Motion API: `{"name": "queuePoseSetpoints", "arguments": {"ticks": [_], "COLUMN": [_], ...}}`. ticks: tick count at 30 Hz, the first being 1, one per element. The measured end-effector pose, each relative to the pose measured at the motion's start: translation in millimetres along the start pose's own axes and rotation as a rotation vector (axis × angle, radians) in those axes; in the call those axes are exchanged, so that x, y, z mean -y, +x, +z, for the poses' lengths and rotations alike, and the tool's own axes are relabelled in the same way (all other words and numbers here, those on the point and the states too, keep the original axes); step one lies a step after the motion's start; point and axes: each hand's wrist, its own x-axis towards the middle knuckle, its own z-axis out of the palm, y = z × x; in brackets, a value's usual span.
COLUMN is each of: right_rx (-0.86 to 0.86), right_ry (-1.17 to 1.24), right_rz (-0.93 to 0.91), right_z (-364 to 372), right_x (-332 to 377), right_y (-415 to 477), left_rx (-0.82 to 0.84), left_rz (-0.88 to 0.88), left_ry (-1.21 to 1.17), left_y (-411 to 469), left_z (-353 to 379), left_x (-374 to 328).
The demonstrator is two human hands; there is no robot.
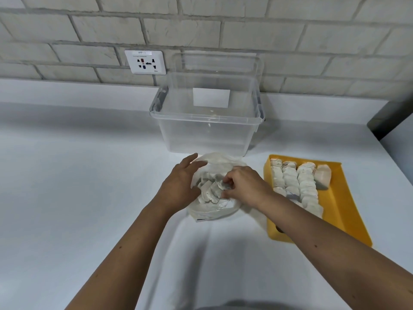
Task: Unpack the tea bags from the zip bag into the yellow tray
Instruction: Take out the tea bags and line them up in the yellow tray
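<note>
Our left hand (178, 182), fingers spread, steadies the open zip bag (212, 212) on the counter (89, 175) while our right hand (244, 186) pinches tea bags (210, 191) inside, so a loose pinch could scatter them short of the yellow tray (342, 198).

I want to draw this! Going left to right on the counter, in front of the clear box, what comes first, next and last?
left hand → zip bag holding tea bags → right hand → yellow tray

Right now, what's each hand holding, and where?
Right hand pinches a tea bag by its edge, inside the zip bag. Left hand is at the bag's left rim; grip unclear.
</note>
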Motion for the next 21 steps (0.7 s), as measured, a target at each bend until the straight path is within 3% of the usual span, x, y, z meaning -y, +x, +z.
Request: {"name": "queuePoseSetpoints", "arguments": {"ticks": [6, 12, 16, 21], "right_rx": [-0.037, -0.145, -0.156, -0.162], "right_ry": [0.018, 0.204, 0.336, 0.383], "right_rz": [-0.006, -0.049, -0.093, -0.017], "right_z": [-9, -45, -58, -44], "right_x": [-3, 0, 11, 9], "right_y": [0, -10, -15, -12], "left_rx": [-0.093, -0.217, -0.215, -0.440], "left_rz": [0.032, 0.075, 0.100, 0.124], "left_ry": [-0.051, 0.007, -0.036, 0.034], "left_y": [0, -3, -3, -4], "left_z": [-1, 2, 4, 1], "left_x": [-11, -17, -23, -28]}}
